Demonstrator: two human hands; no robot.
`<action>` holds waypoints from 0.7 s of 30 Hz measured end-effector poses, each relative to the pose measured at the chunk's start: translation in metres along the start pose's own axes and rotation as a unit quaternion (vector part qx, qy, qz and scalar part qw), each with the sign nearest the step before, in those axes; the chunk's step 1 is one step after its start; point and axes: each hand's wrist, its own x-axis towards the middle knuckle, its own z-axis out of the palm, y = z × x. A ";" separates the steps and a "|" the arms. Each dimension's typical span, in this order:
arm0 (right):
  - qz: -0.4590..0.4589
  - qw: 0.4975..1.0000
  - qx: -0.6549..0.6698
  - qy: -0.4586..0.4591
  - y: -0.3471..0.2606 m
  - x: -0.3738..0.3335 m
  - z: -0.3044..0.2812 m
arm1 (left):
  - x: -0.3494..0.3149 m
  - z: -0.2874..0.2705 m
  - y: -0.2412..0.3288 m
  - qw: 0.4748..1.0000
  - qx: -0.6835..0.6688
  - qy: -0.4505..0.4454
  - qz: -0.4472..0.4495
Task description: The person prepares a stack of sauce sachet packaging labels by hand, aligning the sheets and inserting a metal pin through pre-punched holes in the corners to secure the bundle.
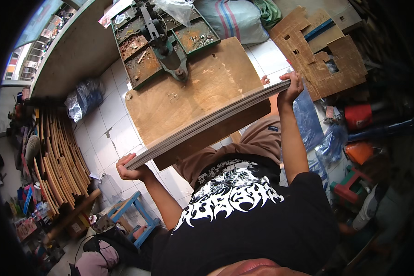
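A long stack of thin flat sheets (207,120), its layered grey edges facing me, spans the space in front of my body. My left hand (132,167) grips its left end, fingers wrapped round the edge. At the other end, higher up to the right, my right hand (290,87) is closed on the stack too. Beneath and beyond it lies a wooden tabletop (193,87); whether the stack touches it, I cannot tell. A dark hand press (170,55) stands at the table's far side, beside a divided metal tray (145,76) of small metal parts.
Upright brown boards (62,156) lean in a row at the left, near a blue stool (135,214). A cut-out brown board (317,60) lies at the far right. A stuffed white sack (232,20) sits behind the table. Another person (99,257) is at the lower left.
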 end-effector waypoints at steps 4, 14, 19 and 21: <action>0.043 0.999 0.010 0.012 -0.007 0.000 0.007 | 0.001 0.002 -0.001 1.000 -0.026 0.006 -0.008; 0.062 0.993 0.049 -0.084 -0.006 0.002 -0.015 | 0.004 -0.005 -0.011 0.999 -0.040 -0.020 0.007; 0.011 0.997 -0.038 -0.071 -0.004 0.008 -0.045 | 0.002 -0.003 -0.008 0.999 -0.042 -0.021 0.001; -0.008 0.995 -0.069 -0.074 -0.009 0.010 -0.057 | 0.003 -0.004 -0.010 0.999 -0.044 -0.014 -0.011</action>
